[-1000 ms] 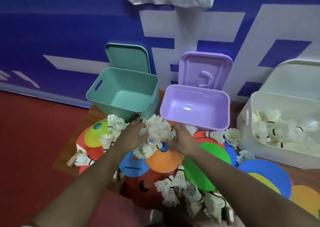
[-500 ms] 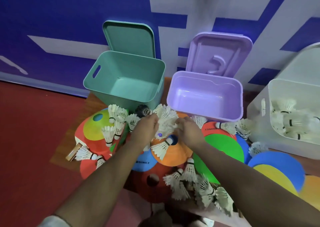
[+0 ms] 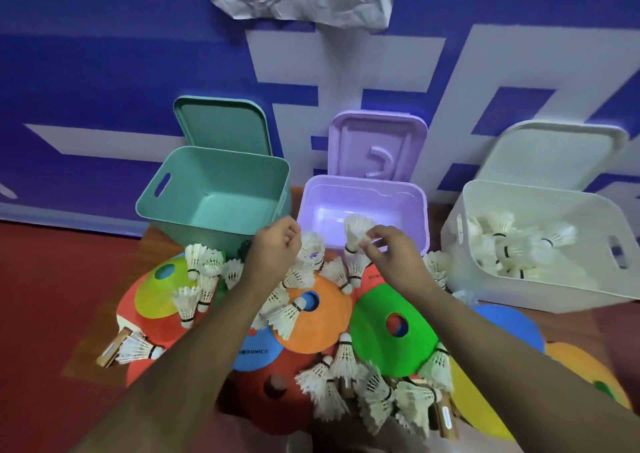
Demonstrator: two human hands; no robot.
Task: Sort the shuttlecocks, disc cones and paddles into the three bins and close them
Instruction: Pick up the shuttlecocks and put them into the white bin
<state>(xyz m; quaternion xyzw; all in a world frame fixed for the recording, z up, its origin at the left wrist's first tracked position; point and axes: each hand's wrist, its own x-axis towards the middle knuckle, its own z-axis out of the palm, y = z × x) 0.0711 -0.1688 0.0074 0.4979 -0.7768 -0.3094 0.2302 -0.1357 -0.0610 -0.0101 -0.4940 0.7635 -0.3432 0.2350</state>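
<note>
The right hand pinched one shuttlecock just over the purple bin's near edge. The left hand was curled above the pile on the cones; whether it held anything could not be told. Other shuttlecocks lay in the white bin.

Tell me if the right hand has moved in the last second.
Yes: right hand rose from the pile to the purple bin's front wall, pinching a shuttlecock.

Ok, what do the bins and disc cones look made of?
Bins: moulded plastic, satin finish, judging by rounded rims, cut-out handles and soft glare inside the purple bin. Disc cones: probably thin soft plastic, smooth, in flat bright colours.
</note>
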